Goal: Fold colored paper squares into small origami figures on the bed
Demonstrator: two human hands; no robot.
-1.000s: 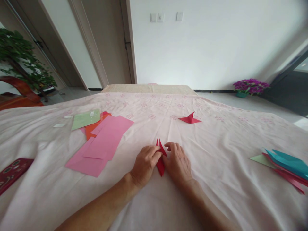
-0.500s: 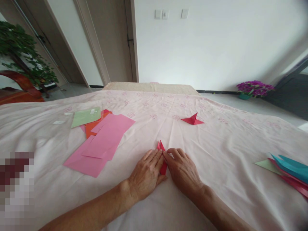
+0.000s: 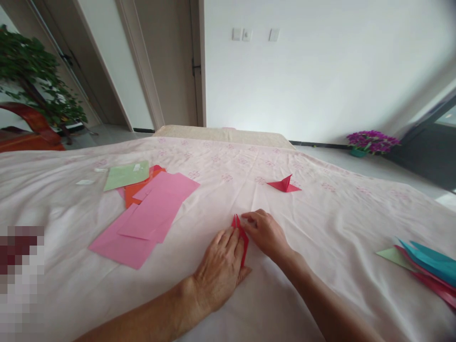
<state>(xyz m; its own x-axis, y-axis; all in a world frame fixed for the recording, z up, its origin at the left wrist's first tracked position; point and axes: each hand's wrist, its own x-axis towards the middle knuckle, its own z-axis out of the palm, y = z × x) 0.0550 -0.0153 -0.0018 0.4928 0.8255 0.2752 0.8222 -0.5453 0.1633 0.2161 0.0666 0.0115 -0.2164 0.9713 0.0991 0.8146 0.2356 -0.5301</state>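
A narrow folded piece of red paper (image 3: 244, 241) lies on the pale cloth in front of me, its split tip pointing away. My left hand (image 3: 223, 259) rests flat across it with the fingers stretched out, pressing it down and covering its left side. Just right of the paper's upper end is my right hand (image 3: 265, 230), fingers bent and apart, with nothing visible in them. Beyond the hands stands a finished-looking red paper figure (image 3: 286, 184) with one upright point.
Pink paper sheets (image 3: 153, 209), an orange sheet (image 3: 135, 192) and a light green packet (image 3: 126, 175) overlap on the left. Folded blue paper pieces (image 3: 432, 261) lie with red and green ones at far right. A floral cloth (image 3: 320, 228) with wrinkles covers the surface.
My right hand has lifted off the folded red paper and moved slightly up and right. My left hand stays on the paper. The view has tilted a little.
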